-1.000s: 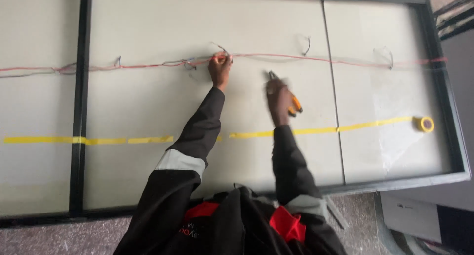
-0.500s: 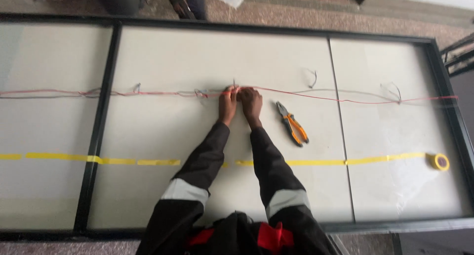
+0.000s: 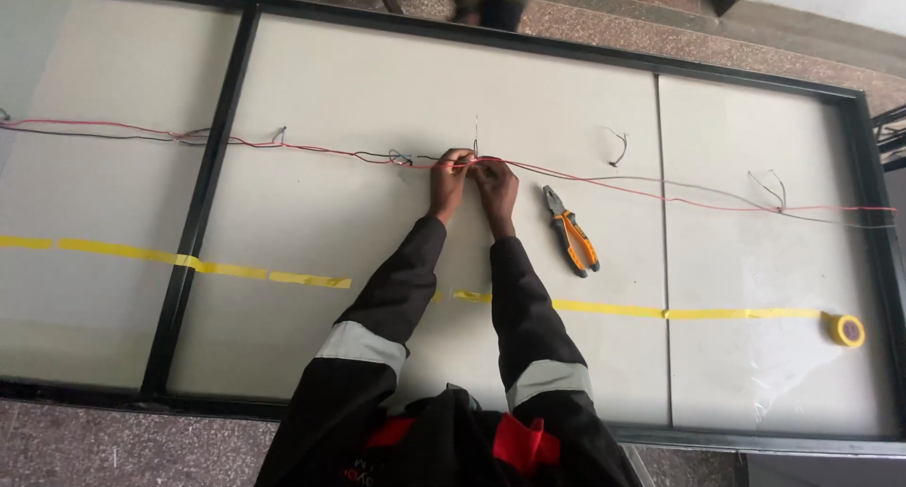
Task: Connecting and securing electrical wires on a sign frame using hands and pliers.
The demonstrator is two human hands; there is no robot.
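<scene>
Both hands have come together on the red wire (image 3: 283,145) since a second ago, when the right one held the pliers (image 3: 570,230); those now lie loose on the panel (image 3: 311,204), just right of the right hand (image 3: 494,183). By half a second ago the hands had already met, and they stay so.

The panel is a pale sheet in a black frame (image 3: 198,213), filling most of the view, with a black bar crossing it toward its left end and a thin seam toward its right end. A strip of yellow tape (image 3: 132,253) runs along it nearer the near edge, passes under the person's dark sleeves and ends at a tape roll (image 3: 847,329) close to the near right corner.

The red wire runs the length of the panel, from its left edge to its right edge, roughly midway between the far and near edges, with a darker wire beside it for much of the way. Short loose wire ends (image 3: 618,145) stand up at several spots along it.

The left hand (image 3: 447,180) and the right hand touch each other near the middle of the panel, fingers curled narrow and pinching the red wire between them. What the fingertips do at the joint is too small to tell.

The pliers have orange handles, jaw end pointing to the far edge.
</scene>
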